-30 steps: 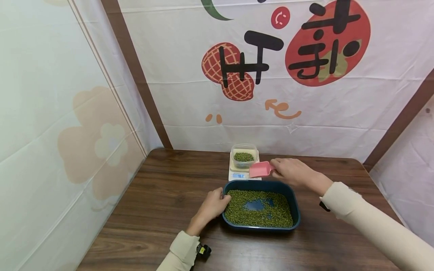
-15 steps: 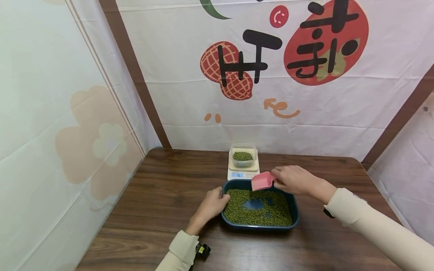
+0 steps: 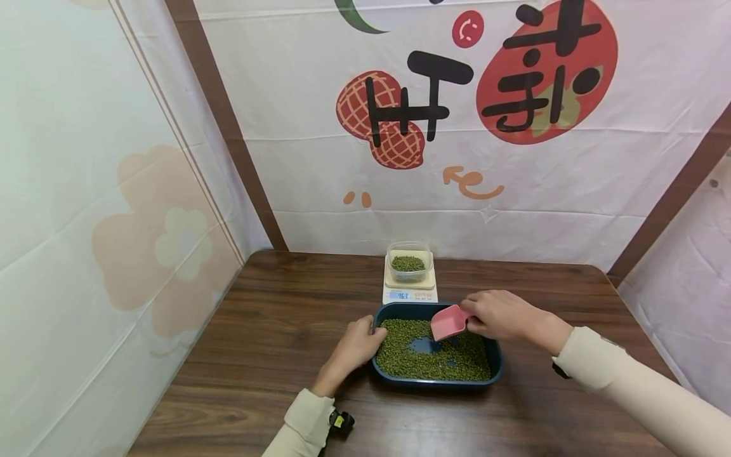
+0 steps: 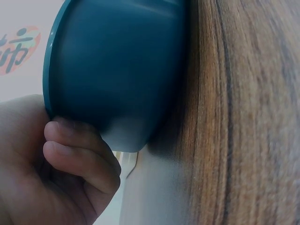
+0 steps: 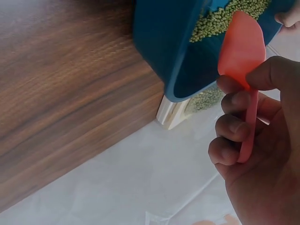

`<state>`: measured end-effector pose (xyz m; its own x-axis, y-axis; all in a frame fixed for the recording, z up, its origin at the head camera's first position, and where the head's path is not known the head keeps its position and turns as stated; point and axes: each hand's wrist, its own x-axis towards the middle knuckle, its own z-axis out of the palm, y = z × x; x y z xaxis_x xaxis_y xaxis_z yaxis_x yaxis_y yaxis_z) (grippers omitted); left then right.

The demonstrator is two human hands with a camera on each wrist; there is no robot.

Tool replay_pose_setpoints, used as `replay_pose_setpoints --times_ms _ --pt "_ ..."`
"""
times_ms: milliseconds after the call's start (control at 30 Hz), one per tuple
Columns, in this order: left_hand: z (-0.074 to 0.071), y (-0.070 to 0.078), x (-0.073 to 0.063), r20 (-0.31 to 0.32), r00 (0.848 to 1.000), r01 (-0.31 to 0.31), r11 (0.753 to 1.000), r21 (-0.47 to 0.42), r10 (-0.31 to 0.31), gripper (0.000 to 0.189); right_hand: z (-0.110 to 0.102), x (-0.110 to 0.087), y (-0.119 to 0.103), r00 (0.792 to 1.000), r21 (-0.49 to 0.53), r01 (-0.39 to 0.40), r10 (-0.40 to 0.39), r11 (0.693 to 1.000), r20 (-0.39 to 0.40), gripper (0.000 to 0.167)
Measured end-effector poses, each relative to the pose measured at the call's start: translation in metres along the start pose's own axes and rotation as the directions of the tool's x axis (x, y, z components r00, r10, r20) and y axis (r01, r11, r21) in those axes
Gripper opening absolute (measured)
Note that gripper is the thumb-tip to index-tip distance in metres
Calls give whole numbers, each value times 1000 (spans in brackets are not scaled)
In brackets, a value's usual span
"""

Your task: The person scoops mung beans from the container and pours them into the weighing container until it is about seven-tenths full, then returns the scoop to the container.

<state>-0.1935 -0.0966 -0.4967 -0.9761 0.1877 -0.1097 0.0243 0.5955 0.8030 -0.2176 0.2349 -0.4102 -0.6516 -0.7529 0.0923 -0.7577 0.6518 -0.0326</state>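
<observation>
A dark blue tub on the table holds a layer of small green beans, with its blue bottom showing through near the middle. My left hand grips the tub's left rim, thumb on the inner side and fingers curled outside, as the left wrist view shows. In my right hand is a pink scoop, its handle wrapped by the fingers. The scoop's blade is over the back right part of the tub, tilted toward the beans, and looks empty.
Behind the tub stands a white kitchen scale, its display lit. On it sits a clear plastic container with some green beans. A printed white cloth hangs behind the brown wooden table.
My right hand has brought the pink scoop from beside the scale, forward and slightly right, over the tub. The left hand keeps its grip on the rim.
</observation>
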Motion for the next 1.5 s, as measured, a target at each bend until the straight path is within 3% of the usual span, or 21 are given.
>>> replay_pose_setpoints --times_ms 533,1500 --pt "0 0 1 -1 1000 -4 1000 9 4 26 5 -18 8 1000 -32 6 -6 999 -4 19" --pt "1 -1 3 -25 999 -26 999 38 27 27 18 -21 8 999 1 22 -22 1000 47 11"
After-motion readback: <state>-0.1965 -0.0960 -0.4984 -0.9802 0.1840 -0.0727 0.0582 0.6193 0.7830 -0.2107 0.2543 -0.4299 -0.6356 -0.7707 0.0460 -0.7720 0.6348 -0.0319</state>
